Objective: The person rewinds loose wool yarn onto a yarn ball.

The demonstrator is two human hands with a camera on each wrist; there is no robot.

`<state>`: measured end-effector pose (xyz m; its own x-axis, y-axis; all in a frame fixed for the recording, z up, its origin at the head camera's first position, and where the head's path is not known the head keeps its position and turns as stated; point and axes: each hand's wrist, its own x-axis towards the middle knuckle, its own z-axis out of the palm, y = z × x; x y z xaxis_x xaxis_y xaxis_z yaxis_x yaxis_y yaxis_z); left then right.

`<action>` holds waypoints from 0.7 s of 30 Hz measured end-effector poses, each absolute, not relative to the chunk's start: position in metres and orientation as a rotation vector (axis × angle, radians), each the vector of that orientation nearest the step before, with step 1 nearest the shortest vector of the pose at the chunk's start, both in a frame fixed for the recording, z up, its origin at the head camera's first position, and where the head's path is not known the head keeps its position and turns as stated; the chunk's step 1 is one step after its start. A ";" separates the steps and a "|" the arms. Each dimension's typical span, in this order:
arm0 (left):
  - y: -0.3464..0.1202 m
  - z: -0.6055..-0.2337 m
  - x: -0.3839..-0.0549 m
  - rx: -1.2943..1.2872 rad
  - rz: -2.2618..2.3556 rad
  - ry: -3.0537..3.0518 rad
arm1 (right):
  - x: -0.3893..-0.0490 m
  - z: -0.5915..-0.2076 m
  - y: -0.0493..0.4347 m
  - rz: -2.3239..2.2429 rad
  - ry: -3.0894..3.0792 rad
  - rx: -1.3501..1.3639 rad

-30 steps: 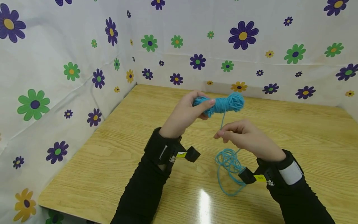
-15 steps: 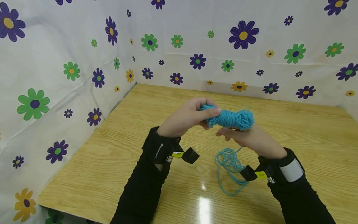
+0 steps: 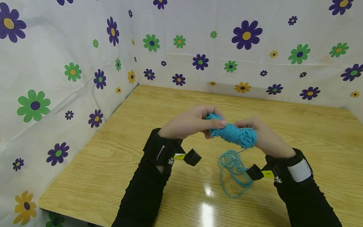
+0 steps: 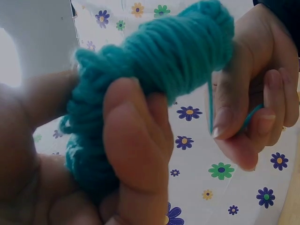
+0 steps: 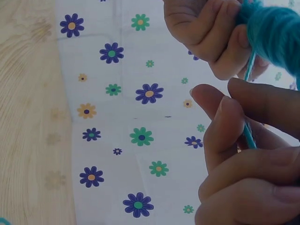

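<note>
Pale cloth (image 3: 181, 41) printed with purple, green and yellow flowers hangs behind and to the left. Before it, a light wood-grain tabletop (image 3: 99, 170), its rounded near-left corner in sight, glare (image 3: 207, 214) near the bottom edge. Black sleeves (image 3: 141, 192) reach in from below, a strap and small dark block at each wrist.

Left hand (image 3: 193, 123) grasps one end of a blue yarn bundle (image 3: 233, 134), thumb across the near side; the bundle is held above the tabletop, its free end pointing right and dipping. Right hand (image 3: 266, 135) is just beyond that free end, its grip pinching a yarn strand (image 4: 210, 103) between thumb and fingers; strand runs taut from the bundle. Loose coil (image 3: 232, 162) of the same yarn lies tangled on the tabletop, below the bundle.

Against half a second ago: bundle sits lower in the head view and slopes more; right hand, then showing its fingertips beneath the bundle, now has its fingers on the far side. Loose coil looks unmoved.

Right fingertips hidden behind the bundle from the head; wrist views give the pinch. Right wrist block covers a bit of the coil. Bundle runs off the right wrist view's edge. Coil's strand rises toward the right hand, upper stretch lost behind the bundle.
</note>
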<state>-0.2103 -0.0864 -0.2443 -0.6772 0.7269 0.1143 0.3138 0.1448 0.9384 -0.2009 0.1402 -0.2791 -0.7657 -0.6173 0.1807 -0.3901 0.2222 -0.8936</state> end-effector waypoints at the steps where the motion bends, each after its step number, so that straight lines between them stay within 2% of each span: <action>1: -0.087 -0.244 -0.210 1.008 1.530 2.059 | -0.201 -0.279 0.141 -1.562 2.276 -0.942; 7: -0.087 -0.245 -0.210 1.025 1.454 2.076 | -0.201 -0.277 0.142 -1.539 2.302 -0.870; 21: -0.085 -0.247 -0.211 0.854 1.378 2.284 | -0.198 -0.271 0.143 -1.501 2.523 -0.782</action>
